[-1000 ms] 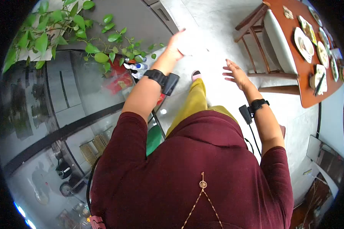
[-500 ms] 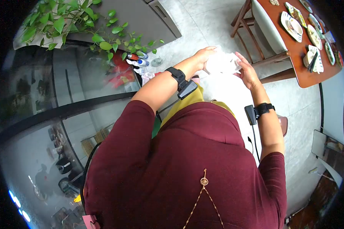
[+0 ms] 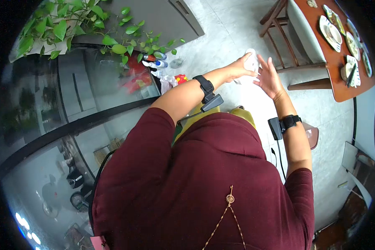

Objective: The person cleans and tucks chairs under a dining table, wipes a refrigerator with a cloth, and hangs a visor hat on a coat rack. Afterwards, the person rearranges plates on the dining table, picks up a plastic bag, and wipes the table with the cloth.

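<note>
My left hand is closed around a crumpled white tissue, part of which sticks out beyond the fingers and hangs below them. It looks thin and soft, but bright glare on the floor blurs its lower edge. Just to its right, my right hand is open with the fingers spread, palm facing the tissue. Its fingertips are very near the tissue; I cannot tell whether they touch it. A black strap with a small device sits on each wrist.
A wooden table with several plates stands at upper right, a chair beside it. Bottles and bags lie on the floor at left, by a glass panel. A trailing plant hangs above. A brownish bin stands right.
The white tissue, spread between both hands before, is now bunched into my left hand. My right hand has opened and come away from it. The view has shifted slightly.
</note>
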`<state>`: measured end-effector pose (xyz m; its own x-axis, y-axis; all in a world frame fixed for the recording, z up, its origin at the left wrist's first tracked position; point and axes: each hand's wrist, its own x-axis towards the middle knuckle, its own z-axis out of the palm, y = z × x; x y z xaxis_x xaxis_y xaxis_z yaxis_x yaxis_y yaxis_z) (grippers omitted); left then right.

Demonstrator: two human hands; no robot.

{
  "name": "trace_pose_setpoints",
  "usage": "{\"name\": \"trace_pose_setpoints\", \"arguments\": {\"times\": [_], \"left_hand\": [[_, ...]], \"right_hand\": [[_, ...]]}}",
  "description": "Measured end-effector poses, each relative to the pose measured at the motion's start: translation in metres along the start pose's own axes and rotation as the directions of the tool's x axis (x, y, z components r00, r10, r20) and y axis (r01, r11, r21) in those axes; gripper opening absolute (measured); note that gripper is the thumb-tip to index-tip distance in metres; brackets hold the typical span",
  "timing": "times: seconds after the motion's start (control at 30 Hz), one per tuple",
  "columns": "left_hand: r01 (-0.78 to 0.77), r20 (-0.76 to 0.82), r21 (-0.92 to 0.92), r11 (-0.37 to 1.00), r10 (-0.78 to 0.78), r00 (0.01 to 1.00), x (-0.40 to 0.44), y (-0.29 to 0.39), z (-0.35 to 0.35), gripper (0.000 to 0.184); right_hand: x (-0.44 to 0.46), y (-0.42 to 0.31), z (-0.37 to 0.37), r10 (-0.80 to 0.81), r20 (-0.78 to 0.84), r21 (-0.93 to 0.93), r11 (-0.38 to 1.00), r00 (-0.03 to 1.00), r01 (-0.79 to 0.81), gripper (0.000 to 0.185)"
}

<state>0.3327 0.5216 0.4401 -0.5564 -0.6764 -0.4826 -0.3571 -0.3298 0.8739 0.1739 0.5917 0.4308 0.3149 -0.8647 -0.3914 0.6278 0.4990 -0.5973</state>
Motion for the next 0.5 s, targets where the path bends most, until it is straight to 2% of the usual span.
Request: {"name": "trace_pose_setpoints", "arguments": {"times": [0.03, 0.07, 0.1, 0.13, 0.17, 0.2, 0.23, 0.27, 0.3, 0.33, 0.37, 0.4, 0.5], "left_hand": [[0.006, -0.003, -0.007, 1.000, -0.007, 1.000, 0.000, -0.001, -0.020, 0.062], [-0.038, -0.024, 0.121, 0.992, 0.042, 0.999, -0.002, 0.000, -0.045, 0.065], [-0.079, -0.038, 0.249, 0.965, 0.091, 0.995, -0.003, 0.000, -0.075, 0.067], [-0.087, -0.019, 0.240, 0.967, 0.095, 0.995, -0.003, -0.002, -0.111, 0.065], [-0.133, -0.082, 0.346, 0.929, 0.171, 0.982, -0.002, 0.000, -0.147, 0.062], [-0.166, -0.135, 0.452, 0.877, 0.252, 0.958, 0.001, 0.001, -0.185, 0.060], [-0.179, -0.212, 0.527, 0.830, 0.333, 0.919, 0.008, 0.000, -0.224, 0.053], [-0.235, -0.263, 0.687, 0.687, 0.537, 0.802, 0.003, 0.040, -0.263, 0.049], [-0.169, -0.259, 0.829, 0.533, 0.634, 0.728, 0.002, 0.058, -0.294, 0.049], [0.012, -0.339, 0.885, 0.466, 0.624, 0.704, 0.010, 0.066, -0.331, 0.051], [0.057, -0.373, 0.911, 0.408, 0.756, 0.538, 0.028, 0.060, -0.373, 0.038], [0.056, -0.371, 0.910, 0.410, 0.749, 0.548, 0.023, 0.072, -0.390, 0.038], [0.182, -0.338, 0.939, 0.290, 0.870, 0.358, 0.009, 0.159, -0.412, 0.027]], "right_hand": [[0.015, -0.002, 0.013, 0.004, 0.056, -0.007, 1.000, 0.998, -0.004, 0.080], [0.029, -0.002, 0.027, 0.017, 0.124, 0.003, 1.000, 0.992, -0.018, 0.079], [0.049, 0.000, 0.044, 0.027, 0.123, 0.003, 1.000, 0.992, -0.028, 0.079], [0.068, 0.005, 0.065, 0.010, 0.182, 0.070, 0.997, 0.983, -0.023, 0.077], [0.089, 0.010, 0.085, -0.012, 0.237, 0.139, 0.990, 0.971, -0.022, 0.075], [0.111, 0.007, 0.104, 0.006, 0.230, 0.142, 0.989, 0.973, -0.040, 0.075], [0.133, -0.002, 0.122, -0.040, 0.229, 0.098, 0.995, 0.973, 0.017, 0.072], [0.150, -0.006, 0.132, -0.085, 0.230, 0.053, 0.996, 0.969, 0.075, 0.069], [0.165, -0.005, 0.134, -0.079, 0.226, 0.062, 0.996, 0.971, 0.067, 0.069], [0.178, -0.005, 0.135, -0.087, 0.176, 0.007, 0.996, 0.981, 0.087, 0.068], [0.189, -0.002, 0.136, -0.096, 0.125, -0.050, 0.993, 0.987, 0.103, 0.067], [0.197, 0.002, 0.136, -0.086, 0.102, -0.037, 0.995, 0.991, 0.090, 0.066], [0.215, 0.027, 0.115, -0.019, 0.007, 0.008, 1.000, 1.000, 0.018, 0.065]]}}
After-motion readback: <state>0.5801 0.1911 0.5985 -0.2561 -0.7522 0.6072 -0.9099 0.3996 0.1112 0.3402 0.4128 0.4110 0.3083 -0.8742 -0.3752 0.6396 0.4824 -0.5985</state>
